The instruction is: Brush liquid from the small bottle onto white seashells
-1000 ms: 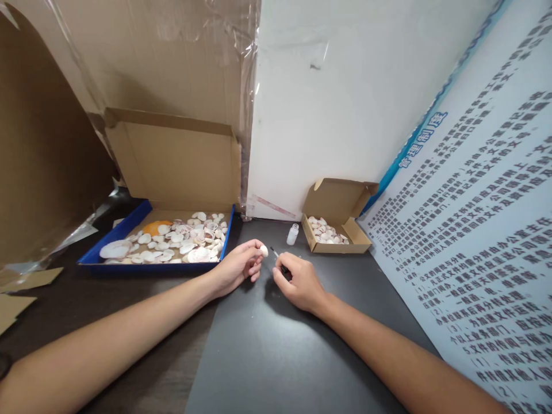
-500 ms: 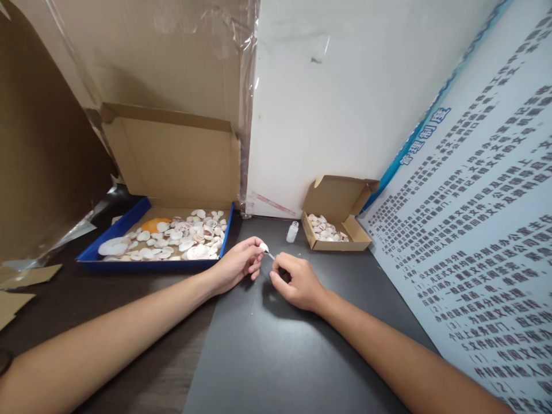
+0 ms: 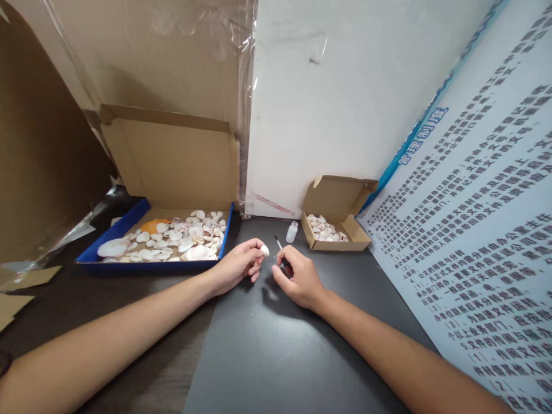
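Note:
My left hand [image 3: 237,265] pinches a small white shell [image 3: 264,250] between its fingertips, just above the dark table. My right hand [image 3: 298,278] holds a thin black brush [image 3: 279,247] with its tip pointing up and away, a short gap right of the shell. A small clear bottle [image 3: 292,232] stands open just beyond the brush tip. Behind my left hand lies a blue-rimmed tray [image 3: 129,223] with several pale shells and an orange one.
A small cardboard box [image 3: 336,244] with several shells sits at the back right, lid up. A cardboard lid [image 3: 172,152] rises behind the tray. A printed poster [image 3: 478,230] leans along the right. Cardboard scraps [image 3: 17,287] lie at the left edge.
The brush tip touched the shell half a second ago; now my right hand has drawn it back and tilted it up, away from the shell. My left hand has hardly moved.

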Available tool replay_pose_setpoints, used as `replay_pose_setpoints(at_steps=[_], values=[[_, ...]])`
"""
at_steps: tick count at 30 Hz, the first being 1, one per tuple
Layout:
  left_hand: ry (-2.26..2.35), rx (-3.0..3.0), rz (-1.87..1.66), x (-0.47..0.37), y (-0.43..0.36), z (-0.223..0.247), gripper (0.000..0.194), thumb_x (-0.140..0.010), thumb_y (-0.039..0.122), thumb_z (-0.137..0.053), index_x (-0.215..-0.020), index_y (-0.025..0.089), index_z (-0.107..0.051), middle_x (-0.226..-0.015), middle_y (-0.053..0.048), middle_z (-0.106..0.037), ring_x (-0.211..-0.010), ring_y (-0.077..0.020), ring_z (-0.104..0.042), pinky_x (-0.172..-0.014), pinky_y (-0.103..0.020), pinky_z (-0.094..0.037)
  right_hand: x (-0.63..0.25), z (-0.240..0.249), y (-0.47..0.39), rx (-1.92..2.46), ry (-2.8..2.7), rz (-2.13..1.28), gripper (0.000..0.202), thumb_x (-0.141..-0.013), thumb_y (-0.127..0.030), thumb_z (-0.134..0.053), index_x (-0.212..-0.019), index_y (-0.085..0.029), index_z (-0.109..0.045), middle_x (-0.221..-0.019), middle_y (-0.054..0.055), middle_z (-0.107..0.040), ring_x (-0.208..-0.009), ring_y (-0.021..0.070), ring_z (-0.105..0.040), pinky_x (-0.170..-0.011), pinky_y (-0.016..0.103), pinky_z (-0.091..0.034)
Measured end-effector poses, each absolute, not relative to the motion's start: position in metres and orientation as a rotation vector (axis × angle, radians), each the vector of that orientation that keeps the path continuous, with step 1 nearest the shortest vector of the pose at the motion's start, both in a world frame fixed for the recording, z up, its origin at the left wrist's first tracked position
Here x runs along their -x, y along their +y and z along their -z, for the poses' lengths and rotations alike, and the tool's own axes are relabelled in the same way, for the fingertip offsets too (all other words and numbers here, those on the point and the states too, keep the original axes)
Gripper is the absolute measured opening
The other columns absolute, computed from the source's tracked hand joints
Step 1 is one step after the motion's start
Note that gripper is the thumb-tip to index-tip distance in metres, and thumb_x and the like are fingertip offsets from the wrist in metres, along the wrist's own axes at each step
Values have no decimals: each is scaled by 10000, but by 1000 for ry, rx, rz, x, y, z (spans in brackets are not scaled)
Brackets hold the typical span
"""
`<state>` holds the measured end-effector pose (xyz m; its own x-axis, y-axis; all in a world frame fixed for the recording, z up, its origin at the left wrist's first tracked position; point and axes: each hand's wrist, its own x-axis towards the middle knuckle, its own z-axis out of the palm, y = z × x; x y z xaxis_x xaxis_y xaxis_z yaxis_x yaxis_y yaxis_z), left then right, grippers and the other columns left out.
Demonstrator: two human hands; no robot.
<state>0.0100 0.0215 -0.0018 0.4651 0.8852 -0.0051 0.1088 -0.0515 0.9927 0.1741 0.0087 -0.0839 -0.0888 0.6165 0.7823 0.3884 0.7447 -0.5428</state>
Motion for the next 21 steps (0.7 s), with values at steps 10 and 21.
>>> replay_pose_setpoints(at_steps=[10, 21], values=[[901, -1494, -836, -10, 23, 3, 151, -774, 248, -627, -817, 177, -501, -605, 73, -449, -402, -36, -335, -384, -179, -398, -173, 86, 10, 803, -1712, -213, 139, -849, -236, -494, -721, -184, -480, -671, -16, -509, -591, 99, -435, -586, 225, -323], [906, -1516, -811, -8, 26, 5, 148, -804, 259, -610, -826, 173, -491, -607, 71, -453, -407, -32, -320, -384, -174, -404, -173, 85, 10, 848, -1761, -184, 130, -844, -223, -499, -721, -180, -494, -677, -18, -515, -605, 99, -443, -603, 219, -320]])
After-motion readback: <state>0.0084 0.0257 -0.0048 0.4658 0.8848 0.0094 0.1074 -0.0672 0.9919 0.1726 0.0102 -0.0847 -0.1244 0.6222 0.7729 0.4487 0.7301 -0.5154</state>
